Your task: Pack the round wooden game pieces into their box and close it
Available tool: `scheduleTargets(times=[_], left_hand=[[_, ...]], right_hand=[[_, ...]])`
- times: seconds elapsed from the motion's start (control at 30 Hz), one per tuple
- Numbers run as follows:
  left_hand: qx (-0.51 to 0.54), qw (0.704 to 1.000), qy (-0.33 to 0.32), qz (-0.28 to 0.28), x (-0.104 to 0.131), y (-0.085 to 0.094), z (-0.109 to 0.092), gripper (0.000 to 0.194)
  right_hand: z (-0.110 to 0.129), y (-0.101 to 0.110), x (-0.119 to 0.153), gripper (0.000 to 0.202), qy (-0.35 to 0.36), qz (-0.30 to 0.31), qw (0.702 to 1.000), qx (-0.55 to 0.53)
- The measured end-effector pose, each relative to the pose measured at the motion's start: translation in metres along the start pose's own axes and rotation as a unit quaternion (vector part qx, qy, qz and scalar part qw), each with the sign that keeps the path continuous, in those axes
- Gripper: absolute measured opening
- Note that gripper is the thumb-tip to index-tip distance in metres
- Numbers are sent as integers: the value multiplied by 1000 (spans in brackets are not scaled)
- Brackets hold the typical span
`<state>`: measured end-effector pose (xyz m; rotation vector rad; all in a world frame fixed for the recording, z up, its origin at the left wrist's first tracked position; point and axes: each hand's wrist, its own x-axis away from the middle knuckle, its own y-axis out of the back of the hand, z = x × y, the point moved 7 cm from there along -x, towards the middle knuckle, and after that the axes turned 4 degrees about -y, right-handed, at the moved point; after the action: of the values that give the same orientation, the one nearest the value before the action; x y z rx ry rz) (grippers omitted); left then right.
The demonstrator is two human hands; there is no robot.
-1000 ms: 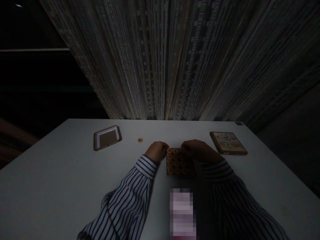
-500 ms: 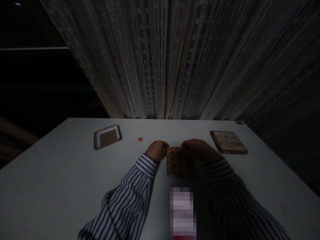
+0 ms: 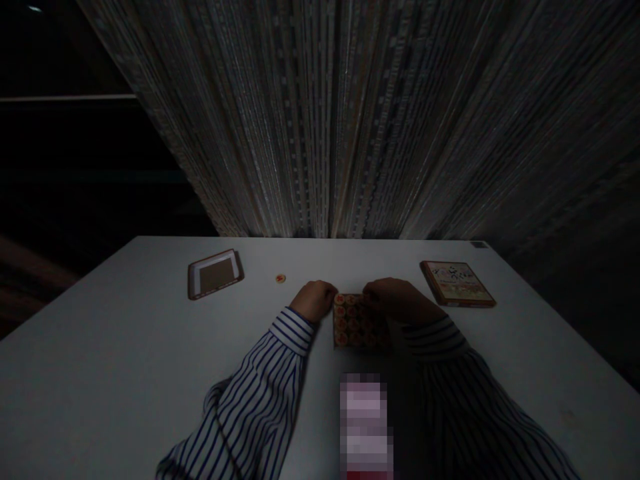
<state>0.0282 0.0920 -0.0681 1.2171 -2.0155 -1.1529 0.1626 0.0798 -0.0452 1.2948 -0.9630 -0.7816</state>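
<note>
Rows of round wooden pieces with red marks fill a small square box (image 3: 354,325) on the table. At the box's upper left corner, my left hand (image 3: 314,301) has its fingers closed, and its fingertips are too dark to show what they hold. My right hand (image 3: 397,298) reaches over the upper right of the box, fingers closed at its far row. Whatever is between those fingers is hidden. One loose round piece (image 3: 281,279) lies beyond my left hand.
An open, shallow tray-like lid (image 3: 191,282) lies at the far left of the white table (image 3: 150,373). A flat box with a printed cover (image 3: 460,283) lies at the right. Strip curtains (image 3: 320,133) hang behind the table. A pixelated patch covers the near middle.
</note>
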Motion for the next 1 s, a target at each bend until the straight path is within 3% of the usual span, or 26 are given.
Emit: scheduleTargets(times=[1.0], left_hand=[[-8, 1000, 0, 2, 0, -1, 2, 29]], right_hand=[[-2, -3, -1, 24, -3, 9, 1000, -2]])
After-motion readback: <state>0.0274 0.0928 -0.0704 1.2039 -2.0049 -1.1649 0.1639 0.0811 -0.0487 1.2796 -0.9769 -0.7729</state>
